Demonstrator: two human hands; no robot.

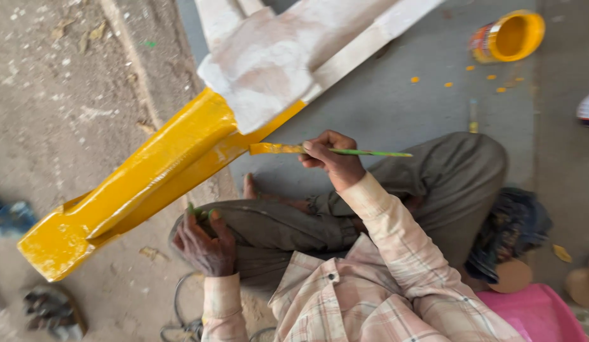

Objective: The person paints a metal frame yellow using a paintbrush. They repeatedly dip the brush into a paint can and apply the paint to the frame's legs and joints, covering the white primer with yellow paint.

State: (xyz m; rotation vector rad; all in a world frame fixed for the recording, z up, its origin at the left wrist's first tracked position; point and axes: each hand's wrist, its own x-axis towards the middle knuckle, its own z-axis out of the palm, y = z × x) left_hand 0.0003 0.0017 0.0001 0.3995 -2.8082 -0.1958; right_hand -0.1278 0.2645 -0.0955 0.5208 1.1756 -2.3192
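Right hand grips thin green-handled paintbrush, yellow bristles touching half-painted yellow wooden beam lying tilted above the ground. Left hand rests closed on knee, empty. Risk: wet paint smearing trousers, drips near open yellow paint can.

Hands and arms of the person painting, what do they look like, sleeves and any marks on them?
Both arms wear long sleeves of a pale pink and cream checked shirt with thin darker lines, buttoned at the front. The left hand has green paint on its fingertips. The right hand is bare, with no glove, ring or watch showing.
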